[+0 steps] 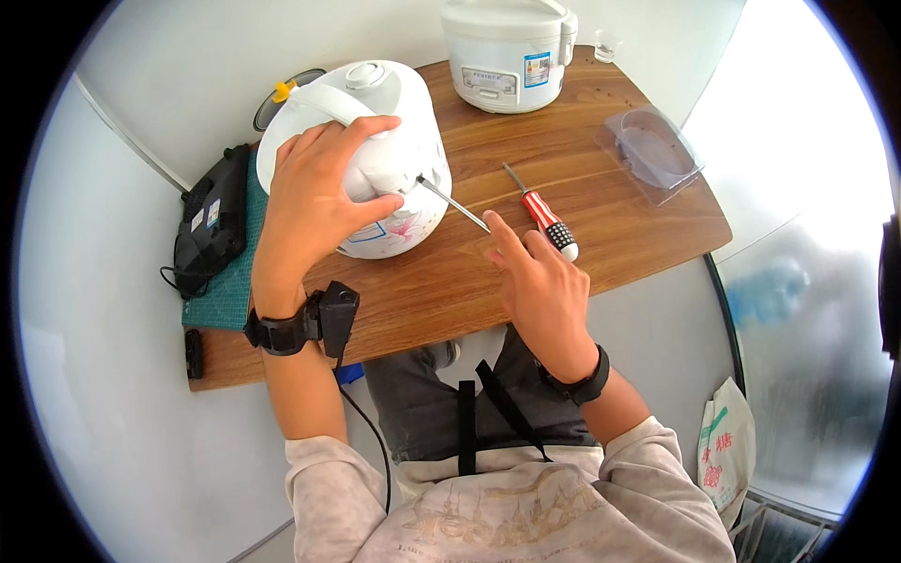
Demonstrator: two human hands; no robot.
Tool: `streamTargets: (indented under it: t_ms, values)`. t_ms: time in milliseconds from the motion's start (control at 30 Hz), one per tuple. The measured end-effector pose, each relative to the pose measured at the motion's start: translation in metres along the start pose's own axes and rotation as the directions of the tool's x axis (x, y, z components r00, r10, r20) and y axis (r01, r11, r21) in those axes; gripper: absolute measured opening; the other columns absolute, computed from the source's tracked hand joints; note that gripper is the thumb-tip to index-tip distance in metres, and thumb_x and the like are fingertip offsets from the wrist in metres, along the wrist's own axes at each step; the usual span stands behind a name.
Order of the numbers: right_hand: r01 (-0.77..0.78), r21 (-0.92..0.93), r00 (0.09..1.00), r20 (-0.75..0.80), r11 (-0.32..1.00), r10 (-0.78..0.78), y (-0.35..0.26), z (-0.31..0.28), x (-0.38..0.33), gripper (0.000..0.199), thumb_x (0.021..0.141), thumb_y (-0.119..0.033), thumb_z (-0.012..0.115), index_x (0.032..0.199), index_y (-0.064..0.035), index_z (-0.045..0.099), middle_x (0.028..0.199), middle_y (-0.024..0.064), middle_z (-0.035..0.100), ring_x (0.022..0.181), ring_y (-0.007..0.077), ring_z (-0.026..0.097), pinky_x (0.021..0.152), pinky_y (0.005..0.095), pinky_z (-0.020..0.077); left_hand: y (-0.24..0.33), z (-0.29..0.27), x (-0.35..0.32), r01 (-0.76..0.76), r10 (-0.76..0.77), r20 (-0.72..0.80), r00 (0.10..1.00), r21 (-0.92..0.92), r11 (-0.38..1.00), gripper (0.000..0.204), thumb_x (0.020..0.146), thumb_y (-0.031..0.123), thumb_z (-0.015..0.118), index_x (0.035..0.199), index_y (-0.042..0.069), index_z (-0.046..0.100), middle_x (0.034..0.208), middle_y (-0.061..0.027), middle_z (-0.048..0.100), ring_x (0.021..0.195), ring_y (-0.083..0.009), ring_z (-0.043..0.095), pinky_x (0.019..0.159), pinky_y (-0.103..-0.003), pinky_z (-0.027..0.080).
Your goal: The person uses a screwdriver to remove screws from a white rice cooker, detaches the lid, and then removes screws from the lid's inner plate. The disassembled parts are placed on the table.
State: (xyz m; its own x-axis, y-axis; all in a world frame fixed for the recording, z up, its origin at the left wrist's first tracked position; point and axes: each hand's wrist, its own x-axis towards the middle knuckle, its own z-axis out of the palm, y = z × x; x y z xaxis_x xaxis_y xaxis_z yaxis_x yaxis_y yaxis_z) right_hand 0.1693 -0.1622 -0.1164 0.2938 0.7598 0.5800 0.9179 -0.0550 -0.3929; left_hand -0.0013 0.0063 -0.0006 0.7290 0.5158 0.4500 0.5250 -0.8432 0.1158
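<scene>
Hands apart: the left hand (324, 183) clamped across the lid of a white rice cooker (413, 122) on the bench (591, 159), the right hand (544, 296) closed around a slim screwdriver (457, 205).
The slim tip sits at the lid's edge; a red-striped screwdriver (542, 212) lies just beside the right hand. Bare wood opens rightward to a clear plastic tray (654, 155) by the right edge; a second cooker (502, 61) stands near the back.

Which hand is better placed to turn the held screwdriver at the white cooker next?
Probably the right hand: it grips the screwdriver, whose tip is at the white cooker, while the left hand is spread over the cooker's top.
</scene>
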Motion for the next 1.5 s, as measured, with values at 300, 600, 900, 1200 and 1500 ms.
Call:
streamTargets:
  t_ms: [300,600,900,1200,1500]
  values:
    - [-0.491,0.702,0.866,0.458,0.516,0.202,-0.001,0.002,-0.007,0.028,0.105,-0.025,0.057,0.122,-0.0041,0.063,0.064,0.0054,0.053,0.057,0.0106,0.051,0.055,0.0319,0.0422,0.004,0.000,-0.002,-0.023,0.022,0.018,1.000,0.039,0.999,0.078,0.063,0.020,0.086,0.135,0.025,0.058,0.126,-0.0097,0.065,0.122,-0.0322,0.055,0.111,-0.044,0.037]
    - [-0.661,0.747,0.750,0.661,0.077,0.029,-0.001,0.001,-0.004,0.036,0.110,-0.034,0.046,0.123,-0.0036,0.060,0.067,0.0012,0.053,0.049,0.0084,0.047,0.046,0.0238,0.0380,0.001,-0.002,-0.003,-0.030,0.029,0.033,0.999,0.022,0.999,0.082,0.061,0.013,0.085,0.137,0.025,0.056,0.123,-0.0101,0.065,0.121,-0.0317,0.056,0.112,-0.044,0.036]
    - [-0.765,0.616,0.629,0.777,-0.190,-0.014,-0.006,-0.004,-0.005,0.038,0.110,-0.039,0.043,0.121,-0.0060,0.059,0.065,0.0013,0.053,0.045,0.0095,0.048,0.042,0.0233,0.0377,0.005,-0.001,-0.006,-0.033,0.032,0.026,0.999,0.039,0.999,0.083,0.060,0.013,0.087,0.136,0.024,0.056,0.123,-0.0097,0.066,0.120,-0.0308,0.058,0.111,-0.044,0.036]
    - [-0.769,0.606,0.625,0.779,-0.203,-0.043,-0.009,-0.009,-0.004,0.038,0.111,-0.039,0.040,0.118,-0.0063,0.058,0.064,0.0013,0.053,0.044,0.0093,0.048,0.041,0.0232,0.0370,0.003,0.000,-0.005,-0.024,0.023,0.024,0.999,0.031,0.999,0.086,0.057,0.013,0.089,0.136,0.024,0.056,0.122,-0.0093,0.066,0.120,-0.0310,0.058,0.111,-0.045,0.037]
    - [-0.773,0.596,0.620,0.783,-0.217,-0.060,-0.010,-0.006,-0.004,0.038,0.112,-0.039,0.039,0.118,-0.0063,0.057,0.064,0.0014,0.053,0.044,0.0089,0.047,0.040,0.0227,0.0365,0.005,-0.001,-0.006,-0.022,0.021,0.024,0.999,0.034,0.999,0.086,0.057,0.013,0.089,0.136,0.024,0.057,0.123,-0.0104,0.066,0.121,-0.0315,0.058,0.111,-0.045,0.036]
